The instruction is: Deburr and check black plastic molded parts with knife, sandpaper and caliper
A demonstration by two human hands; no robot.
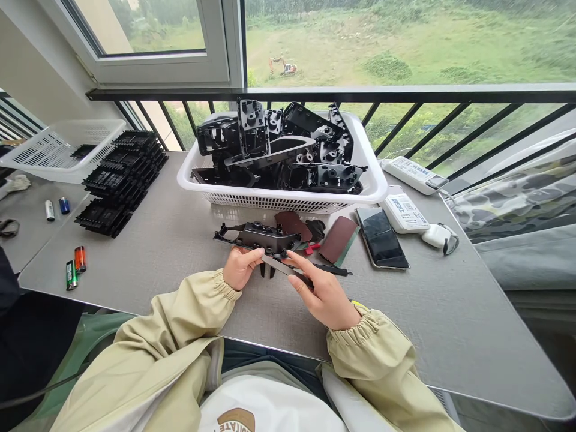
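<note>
My left grip point(238, 270) pinches the black part point(265, 238) over the worktop point(423, 324), on the near side of the basket point(270, 193), while my right grip point(326, 294) clamps a flat tool point(285, 267) beside it. I judge this part in progress; whether the pieces point(330, 176) in the basket are done or left, I can't tell.

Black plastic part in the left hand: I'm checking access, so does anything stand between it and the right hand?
Only the flat grey tool in the right hand, at the near edge of the black plastic part; nothing else visible intervenes.
</note>
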